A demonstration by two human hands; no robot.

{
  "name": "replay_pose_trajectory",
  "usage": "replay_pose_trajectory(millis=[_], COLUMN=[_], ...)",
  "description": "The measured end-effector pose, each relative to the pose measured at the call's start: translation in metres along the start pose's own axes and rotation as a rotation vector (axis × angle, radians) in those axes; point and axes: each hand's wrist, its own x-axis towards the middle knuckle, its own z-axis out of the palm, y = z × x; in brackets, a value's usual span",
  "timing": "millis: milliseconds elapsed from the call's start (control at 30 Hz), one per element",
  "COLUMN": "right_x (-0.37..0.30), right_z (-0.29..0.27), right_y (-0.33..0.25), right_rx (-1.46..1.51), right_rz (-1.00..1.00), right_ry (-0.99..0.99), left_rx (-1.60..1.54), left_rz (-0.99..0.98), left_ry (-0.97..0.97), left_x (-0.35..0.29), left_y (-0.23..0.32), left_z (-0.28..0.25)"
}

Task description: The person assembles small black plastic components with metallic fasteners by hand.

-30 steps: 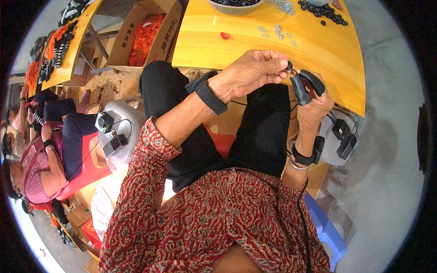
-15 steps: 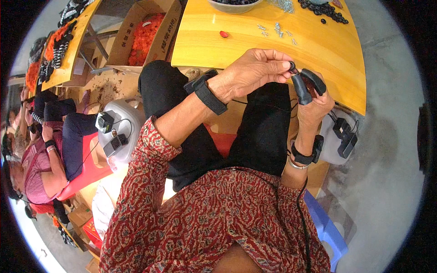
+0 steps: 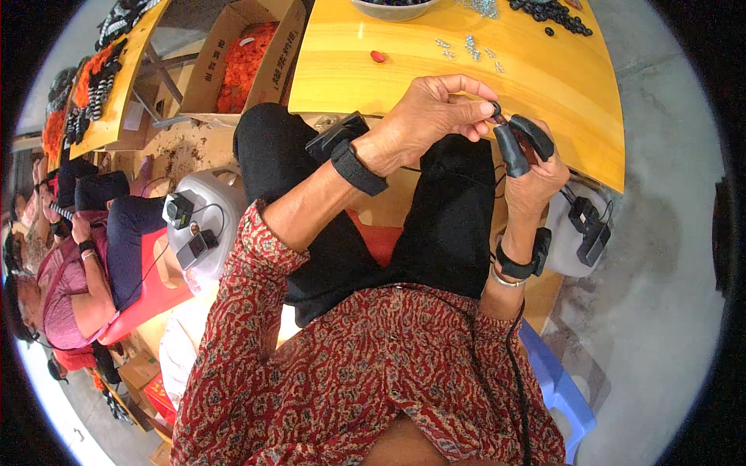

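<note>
My left hand is closed, its thumb and fingertips pinching a small black ring-shaped piece over the near edge of the yellow table. In my right hand is a pair of pliers with thick black handles, spread somewhat apart. The tool's jaws point toward the small piece and meet it or come very close. Contact is too small to make out. On the table beyond my hands lie little silvery metal pieces in loose groups and a red piece.
A bowl of black pieces stands at the table's far edge, with scattered black round pieces to its right. At left are a carton of orange material and a seated co-worker. White containers with small devices flank my legs.
The whole view has shifted slightly. My hands stay together with the same small piece and pliers, with hardly any movement between them.
</note>
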Motion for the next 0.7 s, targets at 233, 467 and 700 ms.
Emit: replay_pose_trajectory(millis=[233,467,700], right_x=[-0.0007,-0.0020,-0.0044], right_z=[-0.0006,-0.0007,0.0047], right_y=[0.0002,0.0002,0.0047], right_rx=[-0.100,-0.154,-0.172], right_rz=[0.019,-0.042,-0.128], right_ry=[0.008,0.030,0.078], left_rx=[-0.038,-0.036,0.054], left_rz=[0.004,0.015,0.075], left_ry=[0.000,-0.005,0.020], left_x=[-0.0012,-0.0010,-0.0031], left_y=[0.0000,-0.0010,-0.0009], left_z=[0.0008,0.0010,0.0029])
